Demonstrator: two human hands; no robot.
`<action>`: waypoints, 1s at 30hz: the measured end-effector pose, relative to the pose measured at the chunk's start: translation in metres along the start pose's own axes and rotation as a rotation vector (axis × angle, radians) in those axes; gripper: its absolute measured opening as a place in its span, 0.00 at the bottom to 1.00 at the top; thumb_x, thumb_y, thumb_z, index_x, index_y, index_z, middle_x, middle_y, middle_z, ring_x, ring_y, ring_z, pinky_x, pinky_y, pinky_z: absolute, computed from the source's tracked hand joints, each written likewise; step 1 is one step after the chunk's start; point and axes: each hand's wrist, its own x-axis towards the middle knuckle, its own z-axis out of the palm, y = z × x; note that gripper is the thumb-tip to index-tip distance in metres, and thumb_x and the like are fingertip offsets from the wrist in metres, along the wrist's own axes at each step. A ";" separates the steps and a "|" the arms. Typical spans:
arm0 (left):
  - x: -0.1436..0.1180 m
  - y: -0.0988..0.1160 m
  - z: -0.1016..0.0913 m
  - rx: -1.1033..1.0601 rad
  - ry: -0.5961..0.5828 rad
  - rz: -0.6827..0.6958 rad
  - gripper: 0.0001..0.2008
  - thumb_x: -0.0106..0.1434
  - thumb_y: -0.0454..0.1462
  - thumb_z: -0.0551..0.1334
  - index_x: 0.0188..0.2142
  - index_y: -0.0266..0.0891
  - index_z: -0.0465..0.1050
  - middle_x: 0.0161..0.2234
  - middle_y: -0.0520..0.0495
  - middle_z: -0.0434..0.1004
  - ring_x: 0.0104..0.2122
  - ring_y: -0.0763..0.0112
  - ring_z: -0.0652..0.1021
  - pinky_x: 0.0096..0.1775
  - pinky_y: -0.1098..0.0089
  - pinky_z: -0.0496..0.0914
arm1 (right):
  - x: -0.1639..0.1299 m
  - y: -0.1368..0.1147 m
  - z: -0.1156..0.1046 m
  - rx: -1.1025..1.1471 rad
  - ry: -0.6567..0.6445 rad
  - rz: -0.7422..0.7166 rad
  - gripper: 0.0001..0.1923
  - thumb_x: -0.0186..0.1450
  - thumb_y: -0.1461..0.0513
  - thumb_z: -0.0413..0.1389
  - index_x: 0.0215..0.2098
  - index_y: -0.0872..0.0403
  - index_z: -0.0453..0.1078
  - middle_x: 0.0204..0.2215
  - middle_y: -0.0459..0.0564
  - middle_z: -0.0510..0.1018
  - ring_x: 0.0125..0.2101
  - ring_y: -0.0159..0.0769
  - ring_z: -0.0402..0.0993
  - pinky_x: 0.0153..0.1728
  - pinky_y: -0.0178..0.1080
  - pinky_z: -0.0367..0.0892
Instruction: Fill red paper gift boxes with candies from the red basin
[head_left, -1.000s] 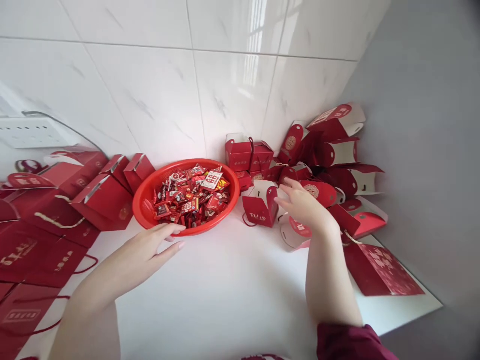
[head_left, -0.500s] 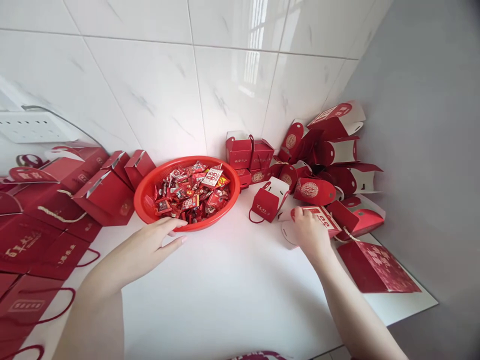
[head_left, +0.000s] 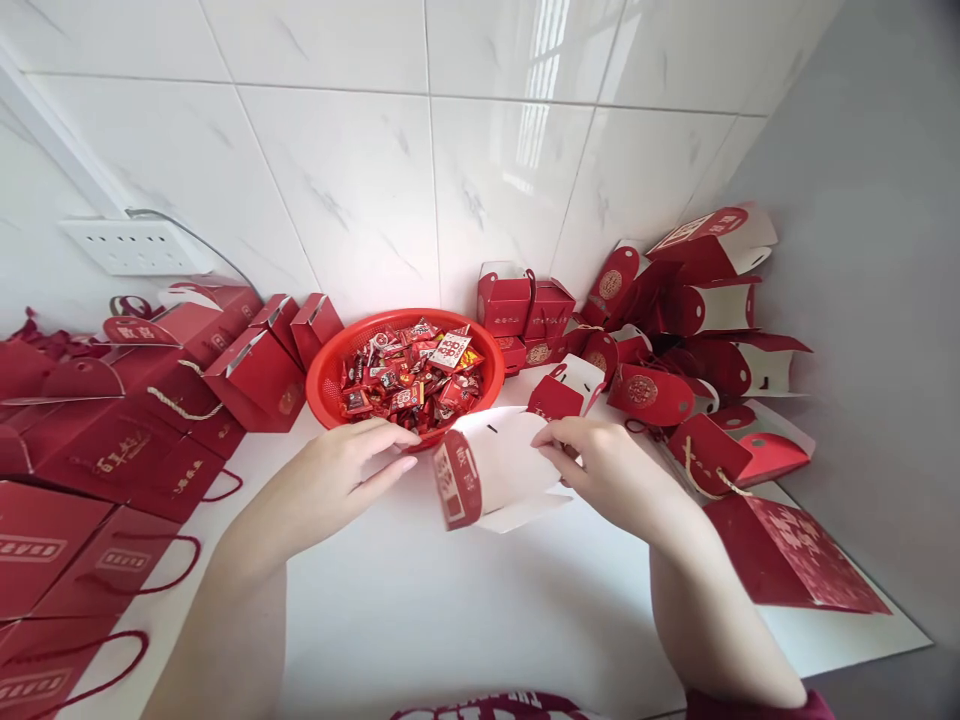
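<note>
Head: one box (head_left: 510,458) in right hand (head_left: 606,460)

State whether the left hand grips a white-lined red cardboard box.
No: the left hand is open and empty, beside the box that the right hand holds.

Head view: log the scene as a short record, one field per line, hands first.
Left hand: thumb and fingers apart, by the basket's near rim; nothing seen in its grasp
Right hand: grips an open box at its right end
Open box: white inside, red printed flap toward the left
Red basket: holds small wrapped packets
Left side: red cartons, some with cord handles
Right side: box pile, several open
Surface: white tabletop
</note>
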 end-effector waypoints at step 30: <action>0.002 0.026 0.050 0.163 -0.271 -0.349 0.19 0.62 0.48 0.59 0.21 0.39 0.60 0.21 0.50 0.70 0.21 0.69 0.69 0.24 0.70 0.55 | 0.036 -0.024 0.068 -0.423 -0.298 -0.179 0.14 0.68 0.57 0.53 0.29 0.56 0.73 0.28 0.54 0.79 0.30 0.42 0.78 0.24 0.37 0.56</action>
